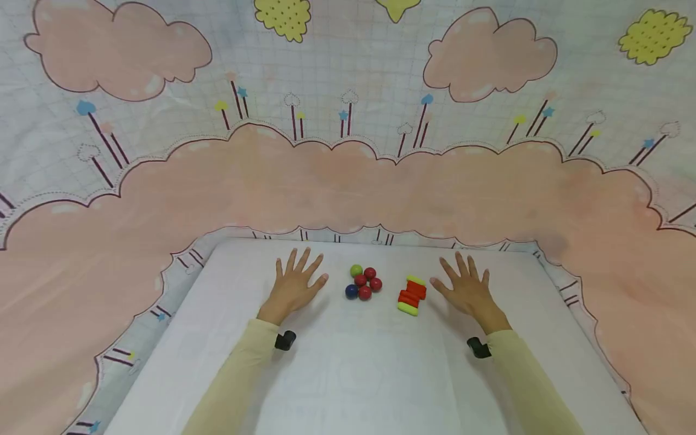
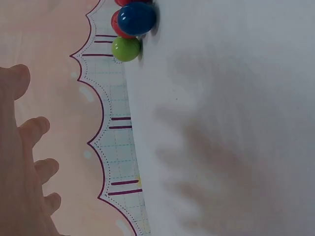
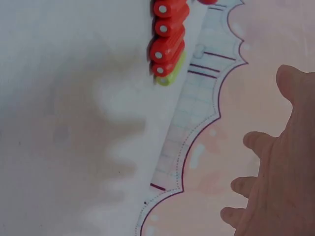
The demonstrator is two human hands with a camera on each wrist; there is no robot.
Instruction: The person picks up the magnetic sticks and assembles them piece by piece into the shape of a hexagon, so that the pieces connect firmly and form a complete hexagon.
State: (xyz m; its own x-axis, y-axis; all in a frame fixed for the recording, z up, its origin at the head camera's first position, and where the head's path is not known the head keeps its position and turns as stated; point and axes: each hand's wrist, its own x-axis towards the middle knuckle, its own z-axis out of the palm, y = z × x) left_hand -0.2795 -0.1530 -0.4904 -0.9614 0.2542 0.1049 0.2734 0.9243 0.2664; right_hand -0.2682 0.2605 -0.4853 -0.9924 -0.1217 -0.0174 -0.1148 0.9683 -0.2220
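Observation:
My left hand [image 1: 292, 290] is held over the left part of the white table with its fingers spread, holding nothing. On the opposite side, my right hand [image 1: 469, 294] has the same spread fingers and holds nothing. Between them lies a group of small shiny balls: a green ball [image 1: 356, 270], a dark blue ball [image 1: 351, 292] and several red balls [image 1: 365, 293]. Nearer the right hand sits a row of small cylinders, red cylinders [image 1: 412, 293] with a yellow-green cylinder [image 1: 407, 309] at the near end and another at the far end. White dots mark the ends of the red ones in the right wrist view.
The white tabletop [image 1: 353, 374] spreads out in front of me. Beyond its far edge hangs a pink cloud-patterned cloth [image 1: 337, 187], which also borders both sides. A black strap piece [image 1: 285, 340] shows at the left wrist, another black piece [image 1: 479, 348] at the right.

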